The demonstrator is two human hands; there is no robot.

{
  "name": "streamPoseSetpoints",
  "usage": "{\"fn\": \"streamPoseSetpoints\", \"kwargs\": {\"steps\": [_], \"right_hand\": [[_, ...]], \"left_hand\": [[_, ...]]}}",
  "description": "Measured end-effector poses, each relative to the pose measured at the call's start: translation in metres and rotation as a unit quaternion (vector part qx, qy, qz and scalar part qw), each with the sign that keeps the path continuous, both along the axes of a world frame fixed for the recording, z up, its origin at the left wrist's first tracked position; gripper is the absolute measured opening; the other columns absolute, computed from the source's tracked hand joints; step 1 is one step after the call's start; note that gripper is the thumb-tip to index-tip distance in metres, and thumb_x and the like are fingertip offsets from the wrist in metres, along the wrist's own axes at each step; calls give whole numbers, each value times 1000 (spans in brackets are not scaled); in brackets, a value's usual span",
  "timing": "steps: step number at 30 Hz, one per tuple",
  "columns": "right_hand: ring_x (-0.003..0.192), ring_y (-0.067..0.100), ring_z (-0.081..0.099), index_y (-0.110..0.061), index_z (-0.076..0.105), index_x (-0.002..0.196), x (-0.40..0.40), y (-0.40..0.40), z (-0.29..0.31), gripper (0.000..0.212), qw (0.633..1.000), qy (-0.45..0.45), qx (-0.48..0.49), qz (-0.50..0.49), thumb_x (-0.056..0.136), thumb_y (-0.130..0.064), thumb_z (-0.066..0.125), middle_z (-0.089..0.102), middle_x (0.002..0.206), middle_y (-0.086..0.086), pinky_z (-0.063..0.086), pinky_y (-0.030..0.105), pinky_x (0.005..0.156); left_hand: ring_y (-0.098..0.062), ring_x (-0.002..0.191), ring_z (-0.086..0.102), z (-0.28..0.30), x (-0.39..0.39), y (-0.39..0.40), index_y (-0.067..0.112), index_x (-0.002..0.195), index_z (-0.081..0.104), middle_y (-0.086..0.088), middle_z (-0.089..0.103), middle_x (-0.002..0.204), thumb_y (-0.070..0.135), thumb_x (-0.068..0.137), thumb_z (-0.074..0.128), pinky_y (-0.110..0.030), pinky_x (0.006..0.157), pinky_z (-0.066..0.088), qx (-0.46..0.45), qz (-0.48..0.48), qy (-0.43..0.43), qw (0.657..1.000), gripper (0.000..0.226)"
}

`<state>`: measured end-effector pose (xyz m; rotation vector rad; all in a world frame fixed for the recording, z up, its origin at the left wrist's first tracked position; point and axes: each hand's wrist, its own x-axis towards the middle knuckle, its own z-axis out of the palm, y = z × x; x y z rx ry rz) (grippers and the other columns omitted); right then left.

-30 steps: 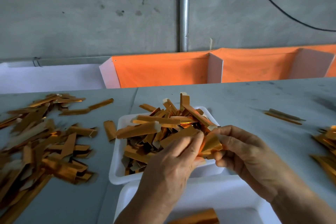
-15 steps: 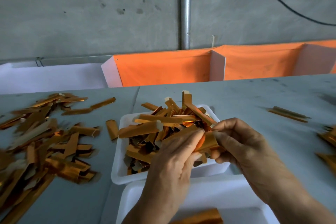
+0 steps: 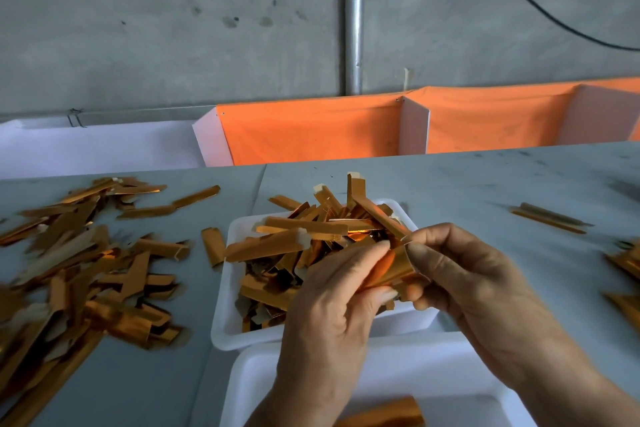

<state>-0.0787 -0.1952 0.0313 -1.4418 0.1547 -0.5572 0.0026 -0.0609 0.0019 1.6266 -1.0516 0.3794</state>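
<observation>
Gold foil strip (image 3: 398, 265) sits between both hands, held above the near edge of the white tray (image 3: 225, 322) heaped with like strips; the left hand (image 3: 332, 305) pinches its left end between thumb and fingers; the right hand (image 3: 460, 274) grips its right end, fingers curled; a second white tray (image 3: 263, 378) lies nearer the person; loose strips (image 3: 76, 263) scatter across the grey table (image 3: 467, 184) to the left.

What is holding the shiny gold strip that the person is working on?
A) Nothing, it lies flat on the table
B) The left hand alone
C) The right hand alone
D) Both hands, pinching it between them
D: the left hand and the right hand both pinch the gold strip, holding it just above the white tray heaped with similar strips.
</observation>
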Motion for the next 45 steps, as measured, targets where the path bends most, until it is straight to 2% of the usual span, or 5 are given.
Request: {"fn": "streamPoseSetpoints", "kwargs": {"steps": [17,22,32,39,45], "right_hand": [[44,11,42,-12,71,71,-1,-8,-1,18,985,41,135,98,76,-30,69,51,58,4,40,18,43],[46,11,44,-14,70,75,-4,-9,1,27,989,53,83,111,59,-29,86,52,62,4,41,19,44],[47,13,50,-17,62,65,-7,-6,11,4,992,71,-101,14,68,-20,64,53,51,2,42,18,47],[46,14,53,-16,56,65,-4,3,5,32,994,54,-94,-18,87,7,56,56,55,5,43,17,43],[63,16,60,-13,68,79,-12,-3,11,14,995,36,-51,83,77,-26,72,61,72,7,49,21,55]], "left_hand": [[-5,121,53,1,9,8,25,126,59,15,60,123,13,82,66,-18,95,46,18,-129,87,988,46],[-3,119,53,1,10,10,21,126,58,17,60,123,12,80,66,-12,92,44,17,-137,68,988,48],[3,116,52,2,11,7,22,128,58,19,59,120,28,80,69,-6,89,43,48,-125,13,991,49],[5,119,50,0,11,9,38,123,59,26,57,122,22,79,67,-7,92,41,37,-135,79,987,47],[-5,116,56,-1,12,8,34,120,64,17,62,120,13,81,67,-14,87,49,-6,-146,106,983,44]]}}
